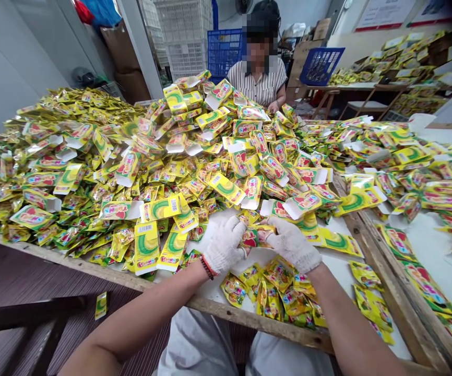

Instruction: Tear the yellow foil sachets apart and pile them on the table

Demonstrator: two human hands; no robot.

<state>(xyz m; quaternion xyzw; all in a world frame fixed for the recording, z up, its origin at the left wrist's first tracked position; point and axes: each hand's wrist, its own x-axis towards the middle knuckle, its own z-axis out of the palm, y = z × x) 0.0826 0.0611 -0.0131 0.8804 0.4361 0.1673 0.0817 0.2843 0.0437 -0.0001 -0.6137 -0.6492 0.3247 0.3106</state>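
Both my hands wear white knitted gloves and meet over the table's near edge. My left hand (226,244) grips the left end of a small yellow-and-green carton (250,237) with a red heart print. On its right end, the fingers of my right hand (293,244) are closed around the same carton. Whether something sits in its opening is hidden by the fingers. Just below lies a loose group of small yellow sachets (278,290). Flat cartons (146,248) rest to the left of my left hand, and another flat carton (339,241) lies right of my right hand.
A tall heap of cartons and sachets (93,172) covers the left and middle of the table. A raised wooden divider (390,277) runs along the right. Opposite sits a person in a striped shirt (258,78). Crates (226,52) stand behind. One sachet (101,305) lies on the floor.
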